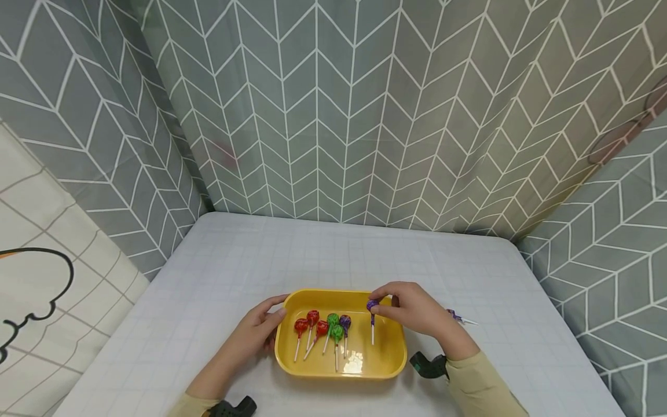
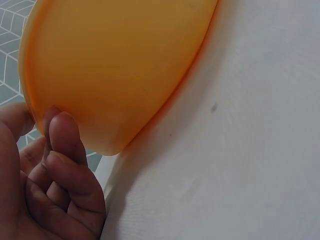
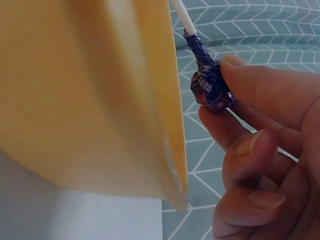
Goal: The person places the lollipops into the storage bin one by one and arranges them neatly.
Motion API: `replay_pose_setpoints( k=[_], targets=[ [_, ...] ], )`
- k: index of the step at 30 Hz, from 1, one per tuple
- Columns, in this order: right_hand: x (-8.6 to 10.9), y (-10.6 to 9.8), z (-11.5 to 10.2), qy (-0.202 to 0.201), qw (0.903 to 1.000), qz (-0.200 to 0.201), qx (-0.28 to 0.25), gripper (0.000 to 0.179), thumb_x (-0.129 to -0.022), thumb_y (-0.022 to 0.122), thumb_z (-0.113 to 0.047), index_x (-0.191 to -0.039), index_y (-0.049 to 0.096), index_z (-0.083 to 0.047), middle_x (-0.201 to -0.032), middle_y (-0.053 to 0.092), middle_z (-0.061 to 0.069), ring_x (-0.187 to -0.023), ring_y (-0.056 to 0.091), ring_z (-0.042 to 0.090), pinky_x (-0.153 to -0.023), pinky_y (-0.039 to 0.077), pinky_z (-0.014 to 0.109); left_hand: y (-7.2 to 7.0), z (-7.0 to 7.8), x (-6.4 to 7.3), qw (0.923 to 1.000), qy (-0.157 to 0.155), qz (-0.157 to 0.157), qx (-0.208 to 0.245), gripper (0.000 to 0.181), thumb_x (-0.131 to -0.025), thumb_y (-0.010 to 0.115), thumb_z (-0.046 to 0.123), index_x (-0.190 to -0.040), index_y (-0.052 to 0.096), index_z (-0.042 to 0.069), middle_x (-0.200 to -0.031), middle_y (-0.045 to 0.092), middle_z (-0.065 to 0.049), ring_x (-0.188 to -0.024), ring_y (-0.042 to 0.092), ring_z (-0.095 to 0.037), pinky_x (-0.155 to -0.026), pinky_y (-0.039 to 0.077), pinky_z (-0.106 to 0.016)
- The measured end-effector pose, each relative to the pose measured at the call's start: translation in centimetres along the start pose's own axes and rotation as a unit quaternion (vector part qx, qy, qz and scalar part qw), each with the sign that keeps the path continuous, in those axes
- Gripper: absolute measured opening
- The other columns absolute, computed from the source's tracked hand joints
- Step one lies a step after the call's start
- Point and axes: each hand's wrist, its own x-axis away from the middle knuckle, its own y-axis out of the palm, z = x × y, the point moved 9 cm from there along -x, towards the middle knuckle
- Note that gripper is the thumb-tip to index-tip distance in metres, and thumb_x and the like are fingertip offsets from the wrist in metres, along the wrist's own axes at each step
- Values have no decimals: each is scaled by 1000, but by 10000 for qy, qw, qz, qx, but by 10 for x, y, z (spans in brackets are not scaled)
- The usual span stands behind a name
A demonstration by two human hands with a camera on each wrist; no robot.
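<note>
Yellow tray (image 1: 383,354) on white table (image 1: 333,260), near side. Left hand (image 1: 255,331) grips left end; right hand (image 1: 417,308) pinches purple lollipop (image 1: 372,306) by head, over right half. Inside, left to middle: three red lollipops (image 1: 300,326), two green ones (image 1: 337,332), another purple one (image 1: 345,322).

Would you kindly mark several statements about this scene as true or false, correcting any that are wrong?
1. Three red-wrapped lollipops lie in the yellow rectangular plastic tray. True.
2. Green outnumbers red there. False: there are two green-wrapped lollipops, one fewer than the red.
3. The right hand pinches a purple-wrapped lollipop with a white stick. True.
4. It grips that lollipop by the end of its stick. False: it holds the wrapped head.
5. The left hand holds a lollipop too. False: it holds the left end of the tray.
6. The tray stands on a white table. True.
</note>
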Motion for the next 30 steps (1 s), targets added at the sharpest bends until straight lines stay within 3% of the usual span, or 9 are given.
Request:
replay_pose_setpoints(
  k=[5, 17, 30],
  targets=[
    [-5, 2, -3, 62, 9999, -115, 58, 18, -83, 61, -41, -97, 65, -31, -87, 60, -19, -65, 52, 9, -57, 46, 25, 0, 1, -1, 9999, 114, -3, -37, 38, -90, 49, 45, -126, 44, 36, -66, 59, -14, -48, 49, -22, -43, 44, -34],
    [-14, 3, -13, 29, 9986, -525, -69, 19, -82, 63, -39, -98, 66, -28, -89, 61, -17, -80, 54, 16, -66, 48, 26, -2, 2, 0, 9999, 19, 82, -127, 40, -88, 50, 47, -126, 44, 38, -67, 59, -13, -49, 50, -23, -45, 45, -35],
    [-23, 8, -23, -197, 9977, -637, 73, 17, -83, 63, -35, -98, 66, -26, -88, 62, -18, -84, 56, 9, -71, 47, 24, -2, 2, -1, 9999, -12, 82, -97, 39, -88, 50, 46, -126, 44, 37, -67, 60, -14, -49, 50, -23, -46, 46, -35]
  ],
)
